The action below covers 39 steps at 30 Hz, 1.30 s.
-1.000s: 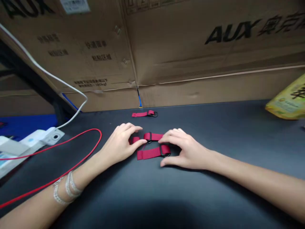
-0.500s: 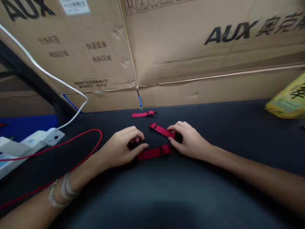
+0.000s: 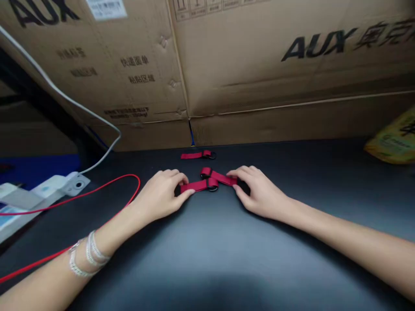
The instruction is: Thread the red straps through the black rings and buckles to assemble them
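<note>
My left hand (image 3: 167, 190) pinches the left end of a red webbing strap (image 3: 196, 185), which has a black buckle and ring at its right end. My right hand (image 3: 256, 188) grips the right end of a second red strap (image 3: 222, 177), angled up to the left with a black buckle at its far end. The buckle ends of these two straps meet and overlap between my hands. Beyond them, a third red strap (image 3: 192, 155) with a black ring lies flat on the dark table (image 3: 220, 242). My fingers cover the held ends.
Large cardboard boxes (image 3: 246, 77) stand along the back edge. At the left are a white power strip (image 3: 45, 194), a white cable (image 3: 78, 108) and a looped red cable (image 3: 110, 183). A yellow packet (image 3: 392, 140) sits at the far right.
My left hand has moved its strap away from me, up against the right-hand strap. My right hand has barely moved, still holding its strap's end. The third strap lies as before.
</note>
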Available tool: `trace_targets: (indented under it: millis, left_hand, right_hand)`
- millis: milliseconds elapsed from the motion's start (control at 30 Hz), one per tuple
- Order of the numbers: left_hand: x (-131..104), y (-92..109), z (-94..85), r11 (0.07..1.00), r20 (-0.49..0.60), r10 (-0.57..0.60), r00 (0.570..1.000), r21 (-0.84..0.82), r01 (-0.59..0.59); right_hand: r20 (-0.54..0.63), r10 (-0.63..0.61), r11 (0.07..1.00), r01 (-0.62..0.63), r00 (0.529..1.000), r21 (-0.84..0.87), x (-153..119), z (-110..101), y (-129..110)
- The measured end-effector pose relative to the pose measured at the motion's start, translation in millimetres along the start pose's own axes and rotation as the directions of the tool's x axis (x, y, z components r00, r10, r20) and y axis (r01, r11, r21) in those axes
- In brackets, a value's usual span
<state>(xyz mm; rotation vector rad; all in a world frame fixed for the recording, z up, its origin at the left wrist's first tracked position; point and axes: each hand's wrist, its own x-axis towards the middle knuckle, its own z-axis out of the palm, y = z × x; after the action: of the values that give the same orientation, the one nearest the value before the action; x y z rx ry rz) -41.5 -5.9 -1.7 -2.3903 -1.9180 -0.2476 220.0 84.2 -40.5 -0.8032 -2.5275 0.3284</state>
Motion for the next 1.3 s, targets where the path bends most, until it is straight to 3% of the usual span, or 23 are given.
trace_targets:
  millis: [333,867,1300]
  left_hand:
    - [-0.3,-0.1,1.0,0.996,-0.040,-0.082,0.996,0.039,0.083]
    - [0.7,-1.0,1.3,0.994,-0.019,-0.104,0.994,0.026,0.104]
    - [0.5,3.9,-4.0,0.996,0.037,-0.088,0.995,0.027,0.087]
  right_hand:
    - [0.013,-0.094,0.989,0.092,0.995,0.113,1.0,-0.3,3.8]
    - [0.044,-0.104,0.984,0.096,0.994,0.153,2.6,0.1,3.4]
    - [-0.013,0.096,0.995,-0.097,0.995,-0.026,1.0,0.2,-4.1]
